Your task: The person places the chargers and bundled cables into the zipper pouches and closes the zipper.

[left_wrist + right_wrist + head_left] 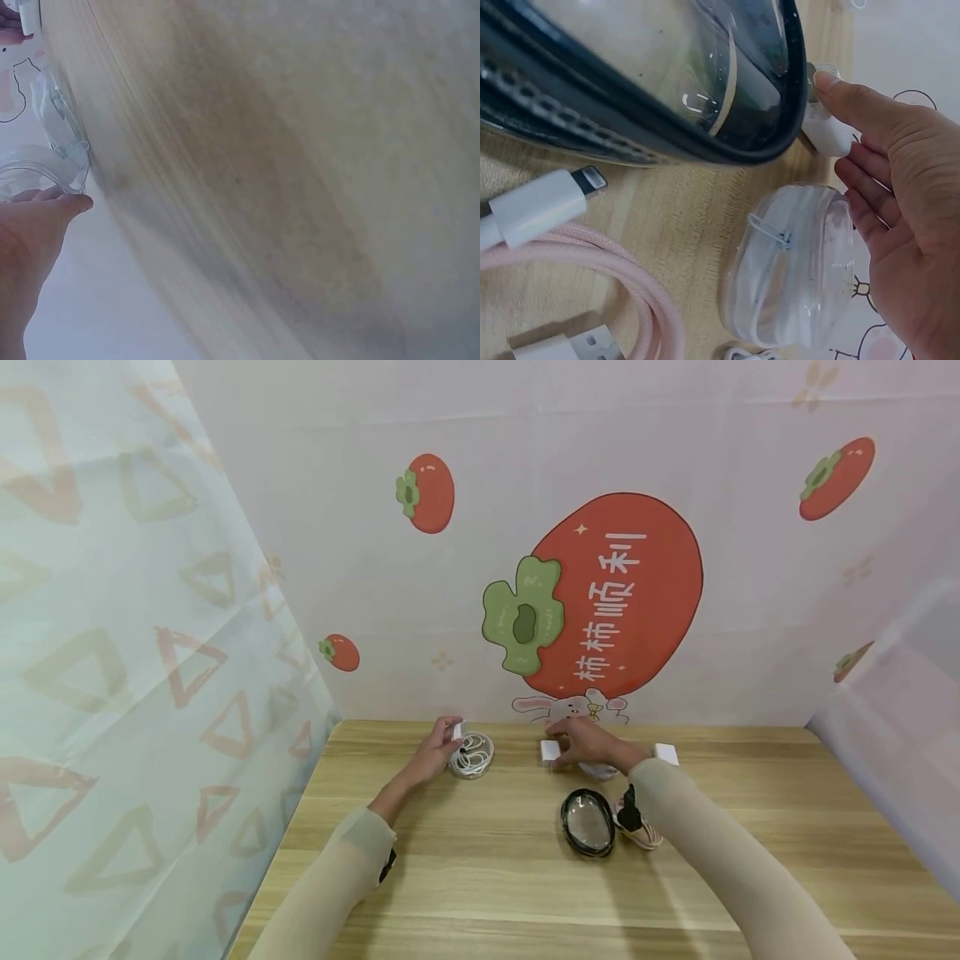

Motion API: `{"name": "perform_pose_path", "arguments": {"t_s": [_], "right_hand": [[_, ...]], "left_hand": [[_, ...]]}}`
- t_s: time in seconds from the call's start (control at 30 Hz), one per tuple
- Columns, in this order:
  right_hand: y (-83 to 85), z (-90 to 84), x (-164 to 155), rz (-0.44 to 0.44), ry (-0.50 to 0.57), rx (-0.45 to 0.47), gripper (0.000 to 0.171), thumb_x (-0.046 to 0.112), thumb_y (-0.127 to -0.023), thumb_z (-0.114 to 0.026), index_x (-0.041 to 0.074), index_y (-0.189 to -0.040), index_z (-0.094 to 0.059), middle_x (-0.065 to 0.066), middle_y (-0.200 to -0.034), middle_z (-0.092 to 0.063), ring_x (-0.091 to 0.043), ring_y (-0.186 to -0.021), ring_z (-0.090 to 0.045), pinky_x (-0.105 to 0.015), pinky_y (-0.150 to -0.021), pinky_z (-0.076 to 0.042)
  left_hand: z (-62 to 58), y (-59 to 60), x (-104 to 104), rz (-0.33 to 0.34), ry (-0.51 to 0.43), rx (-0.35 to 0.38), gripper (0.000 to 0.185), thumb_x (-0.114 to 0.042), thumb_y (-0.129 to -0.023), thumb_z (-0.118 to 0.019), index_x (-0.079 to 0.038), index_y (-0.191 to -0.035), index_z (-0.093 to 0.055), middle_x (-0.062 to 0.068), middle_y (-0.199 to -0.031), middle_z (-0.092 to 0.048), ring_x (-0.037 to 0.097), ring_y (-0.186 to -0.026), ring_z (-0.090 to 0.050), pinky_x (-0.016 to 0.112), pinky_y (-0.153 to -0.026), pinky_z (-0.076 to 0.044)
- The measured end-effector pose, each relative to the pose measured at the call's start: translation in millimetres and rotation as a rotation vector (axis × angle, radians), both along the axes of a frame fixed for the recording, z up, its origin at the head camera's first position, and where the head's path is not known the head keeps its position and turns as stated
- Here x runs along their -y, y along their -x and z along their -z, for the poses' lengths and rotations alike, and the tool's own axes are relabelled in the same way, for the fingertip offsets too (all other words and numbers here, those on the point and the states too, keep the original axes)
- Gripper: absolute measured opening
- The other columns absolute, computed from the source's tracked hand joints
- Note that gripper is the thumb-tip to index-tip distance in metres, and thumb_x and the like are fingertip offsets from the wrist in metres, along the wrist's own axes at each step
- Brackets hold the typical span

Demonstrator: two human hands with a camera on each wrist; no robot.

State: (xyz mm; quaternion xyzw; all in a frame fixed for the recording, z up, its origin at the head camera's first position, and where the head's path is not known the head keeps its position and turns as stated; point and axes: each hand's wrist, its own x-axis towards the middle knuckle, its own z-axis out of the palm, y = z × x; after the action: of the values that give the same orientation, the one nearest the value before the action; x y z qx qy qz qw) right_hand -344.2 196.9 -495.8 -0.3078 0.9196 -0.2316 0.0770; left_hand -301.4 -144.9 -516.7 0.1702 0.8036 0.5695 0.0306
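Note:
In the head view my left hand (433,754) pinches a small white block (457,730) just behind a clear round case (481,768) with a coiled white cable. The left wrist view shows a clear curved case (34,169) by those fingers; the block is hidden there. My right hand (588,742) holds a white charger plug (551,750), its thumb along the plug's side in the right wrist view. Close below that hand stands another clear case (787,262) with a white cable inside and a zip pull on it.
A clear pouch with black edging (587,823) lies in front of my right hand. Beside it is a coiled pink cable (649,292) with white connectors. Another white charger block (665,753) sits right of my right wrist. A patterned cloth wall (360,552) backs the wooden table (480,877).

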Motion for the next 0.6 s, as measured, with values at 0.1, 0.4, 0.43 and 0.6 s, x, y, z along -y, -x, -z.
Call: {"name": "perform_pose_path", "arguments": {"t_s": [0.1,0.4,0.43,0.6], "right_hand": [[1.0,2.3,1.2,0.006,-0.008,-0.003,0.063,0.023,-0.08,-0.095,-0.004,-0.132,-0.07,-0.017,-0.129,-0.073,-0.03,-0.115,-0.067,-0.051,-0.102,-0.055],[3.1,5.5,0.3,-0.013,-0.022,-0.016,0.05,0.023,-0.082,-0.094,0.0,-0.124,-0.076,-0.009,-0.116,-0.075,-0.018,-0.095,-0.063,-0.04,-0.087,-0.057],[3.1,5.5,0.2,-0.015,-0.02,-0.015,0.049,0.023,-0.083,-0.093,0.001,-0.123,-0.077,-0.008,-0.114,-0.076,-0.017,-0.094,-0.063,-0.039,-0.086,-0.056],[3.2,5.6,0.2,-0.021,-0.013,-0.006,0.046,0.022,-0.084,-0.092,0.0,-0.121,-0.077,-0.007,-0.11,-0.076,-0.016,-0.091,-0.064,-0.037,-0.084,-0.056]], "left_hand": [[1.1,1.2,0.2,-0.002,0.018,-0.001,0.047,0.001,-0.107,-0.05,0.007,-0.152,-0.037,0.038,-0.156,-0.043,0.049,-0.148,-0.042,0.06,-0.121,-0.034],[2.2,2.2,-0.3,-0.002,0.031,-0.007,0.046,-0.001,-0.108,-0.049,0.006,-0.152,-0.037,0.038,-0.157,-0.043,0.049,-0.149,-0.041,0.06,-0.122,-0.034],[2.8,2.5,-0.5,-0.004,0.033,-0.009,0.046,-0.001,-0.108,-0.049,0.006,-0.152,-0.037,0.038,-0.156,-0.043,0.049,-0.148,-0.041,0.06,-0.122,-0.034],[3.3,1.4,-2.8,-0.016,0.018,0.003,0.047,0.0,-0.108,-0.048,0.006,-0.153,-0.036,0.038,-0.156,-0.042,0.049,-0.149,-0.04,0.059,-0.122,-0.033]]}}
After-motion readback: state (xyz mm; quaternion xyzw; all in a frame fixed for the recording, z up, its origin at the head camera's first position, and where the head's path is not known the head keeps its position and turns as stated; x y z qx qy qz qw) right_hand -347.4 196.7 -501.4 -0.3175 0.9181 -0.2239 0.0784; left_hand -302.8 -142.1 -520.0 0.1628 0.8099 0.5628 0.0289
